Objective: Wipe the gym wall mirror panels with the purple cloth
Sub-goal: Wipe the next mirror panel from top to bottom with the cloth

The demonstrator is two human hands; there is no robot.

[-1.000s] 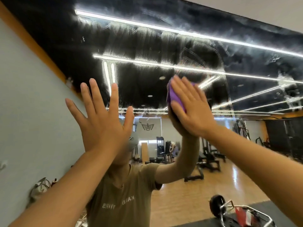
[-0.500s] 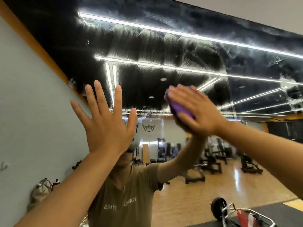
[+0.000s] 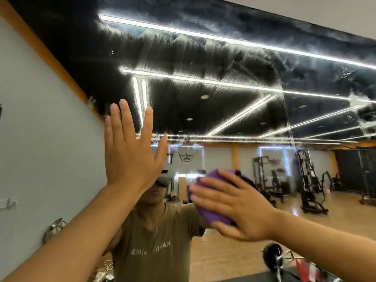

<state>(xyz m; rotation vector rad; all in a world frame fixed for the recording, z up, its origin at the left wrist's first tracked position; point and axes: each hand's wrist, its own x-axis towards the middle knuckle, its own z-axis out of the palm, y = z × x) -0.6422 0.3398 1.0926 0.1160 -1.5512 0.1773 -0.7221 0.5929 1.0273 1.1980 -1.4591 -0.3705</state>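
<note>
The wall mirror panel [image 3: 213, 58] fills the view ahead, its upper part streaked with wet wipe marks. My right hand [image 3: 234, 206] presses the bunched purple cloth [image 3: 211, 212] flat against the glass at chest height, fingers spread and pointing left over the cloth. Only the cloth's left and top edges show past my fingers. My left hand [image 3: 132, 151] lies flat on the mirror further left and higher, fingers straight and pointing up, holding nothing.
A pale grey wall [image 3: 40, 139] with an orange strip borders the mirror on the left. A vertical seam [image 3: 284, 110] between panels runs to the right of my right hand. The mirror reflects a person in an olive T-shirt, gym machines and a wooden floor.
My right hand has swept the purple cloth down and to the right across the glass, from head height to chest height. My left hand stays planted on the mirror.
</note>
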